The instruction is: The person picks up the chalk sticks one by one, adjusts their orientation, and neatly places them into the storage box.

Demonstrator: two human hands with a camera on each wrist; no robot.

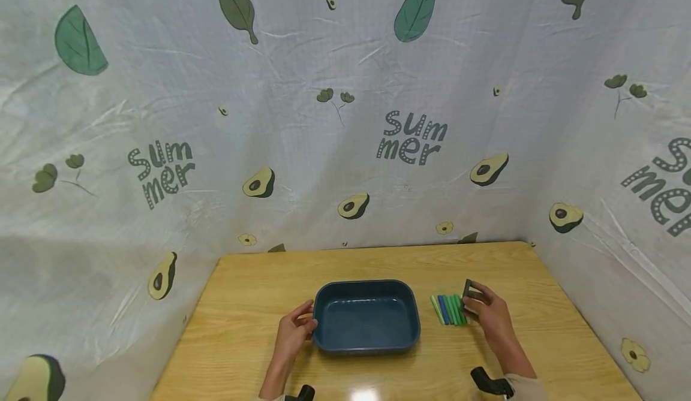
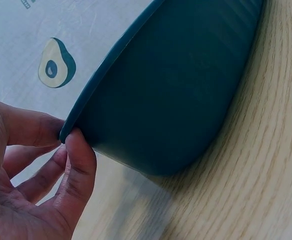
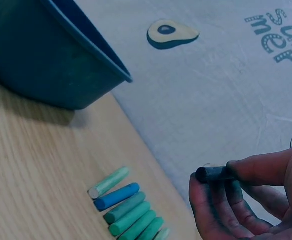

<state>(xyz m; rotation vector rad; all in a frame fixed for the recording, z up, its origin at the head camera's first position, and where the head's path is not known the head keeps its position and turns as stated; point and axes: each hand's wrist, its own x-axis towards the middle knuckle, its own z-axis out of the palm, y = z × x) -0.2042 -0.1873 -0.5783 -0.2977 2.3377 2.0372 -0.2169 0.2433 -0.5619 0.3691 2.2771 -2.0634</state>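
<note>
My left hand (image 1: 292, 332) pinches the rim of a dark teal rectangular plastic basin (image 1: 366, 349) at its left side; the left wrist view shows thumb and fingertip on either side of the rim. Above the table at right, my right hand (image 1: 492, 316) holds a short, dark pastel stick (image 3: 216, 173) between thumb and fingers. Dark smudges mark those fingers (image 3: 200, 200). Below and beside that hand lies a row of several pastel sticks, among them a pale green stick (image 3: 109, 183), a blue stick (image 3: 117, 197) and a mid-green stick (image 3: 131, 218).
The wooden table (image 1: 264, 275) carries the basin near its middle, with the pastel row just to the basin's right. A pale printed cloth (image 1: 302, 137) hangs behind the table and along both sides. A black wrist strap (image 1: 490, 383) shows on the right forearm.
</note>
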